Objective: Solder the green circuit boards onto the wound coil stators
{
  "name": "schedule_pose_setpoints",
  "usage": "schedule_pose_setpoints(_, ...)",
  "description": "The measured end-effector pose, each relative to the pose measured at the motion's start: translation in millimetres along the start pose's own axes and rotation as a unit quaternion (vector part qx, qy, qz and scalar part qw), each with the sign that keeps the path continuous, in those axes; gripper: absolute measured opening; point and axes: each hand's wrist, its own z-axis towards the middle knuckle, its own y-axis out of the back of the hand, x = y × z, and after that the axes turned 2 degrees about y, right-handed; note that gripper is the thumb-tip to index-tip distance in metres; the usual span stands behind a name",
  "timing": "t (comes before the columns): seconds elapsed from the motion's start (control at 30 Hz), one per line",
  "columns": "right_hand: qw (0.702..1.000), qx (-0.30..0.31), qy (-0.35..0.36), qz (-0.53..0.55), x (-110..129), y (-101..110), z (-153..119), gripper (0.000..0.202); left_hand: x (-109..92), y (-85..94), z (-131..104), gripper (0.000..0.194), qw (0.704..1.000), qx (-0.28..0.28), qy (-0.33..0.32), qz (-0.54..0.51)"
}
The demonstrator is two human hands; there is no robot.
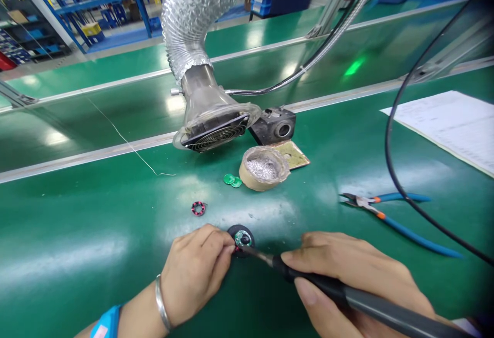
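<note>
My right hand grips a grey soldering iron like a pen; its metal tip touches a small black round part with a green centre lying on the green bench. My left hand rests beside that part, fingertips pinching its left edge. A metal bangle and a blue wristband sit on my left wrist. A small red-and-black ring lies a little further out to the left, apart from both hands.
A fume extractor hood on a silver flexible duct hangs over the bench. Near it stand a tape roll full of solder bits, green discs, a black metal block and a sponge pad. Blue-handled cutters, a black cable and paper sheets lie at right.
</note>
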Motion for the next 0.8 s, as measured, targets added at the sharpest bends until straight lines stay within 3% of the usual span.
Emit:
schedule_pose_setpoints(0.4, 0.999, 0.041, 0.000, 0.027, 0.1, 2.0, 0.5, 0.025, -1.8, -0.3, 2.6, 0.007, 1.000, -0.003, -0.003, 0.021)
schedule_pose_setpoints(0.8, 1.000, 0.015, -0.013, 0.005, 4.6, -2.8, -3.2, 0.026, -2.5, 0.6, 1.9, 0.008, 0.999, -0.010, -0.014, 0.032)
